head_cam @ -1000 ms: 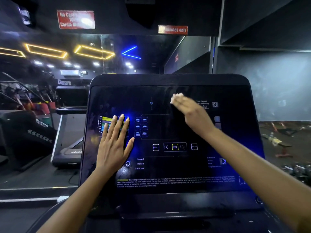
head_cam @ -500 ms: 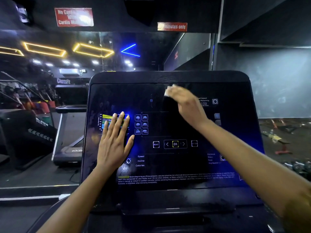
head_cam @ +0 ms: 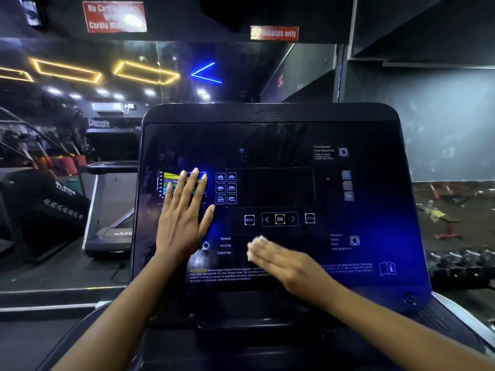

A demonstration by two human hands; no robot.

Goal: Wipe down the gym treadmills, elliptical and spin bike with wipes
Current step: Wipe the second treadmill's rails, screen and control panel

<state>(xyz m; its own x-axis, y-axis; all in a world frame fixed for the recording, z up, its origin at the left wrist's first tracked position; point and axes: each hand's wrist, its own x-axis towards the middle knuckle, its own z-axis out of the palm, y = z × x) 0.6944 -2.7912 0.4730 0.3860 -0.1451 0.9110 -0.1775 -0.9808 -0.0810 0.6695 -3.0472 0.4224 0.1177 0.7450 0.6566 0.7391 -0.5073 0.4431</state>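
A black glossy console panel (head_cam: 348, 210) of a cardio machine fills the middle of the view, with lit buttons and printed labels. My left hand (head_cam: 184, 218) lies flat on its left side, fingers straight over the coloured chart. My right hand (head_cam: 281, 261) is blurred with motion on the lower middle of the panel, fingers extended and pressing a white wipe (head_cam: 254, 246) that shows at the fingertips, just right of the Speed, Incline and Calories labels.
A wall mirror behind the console reflects the gym, ceiling lights and a treadmill (head_cam: 107, 199) at left. Red signs (head_cam: 115, 16) hang above. Dumbbells (head_cam: 460, 261) lie on the floor at right. The machine's dark lower shelf (head_cam: 241, 322) sits below the panel.
My right hand has swept the wipe from the top middle of the panel down to its lower middle. My left hand has stayed flat in the same place.
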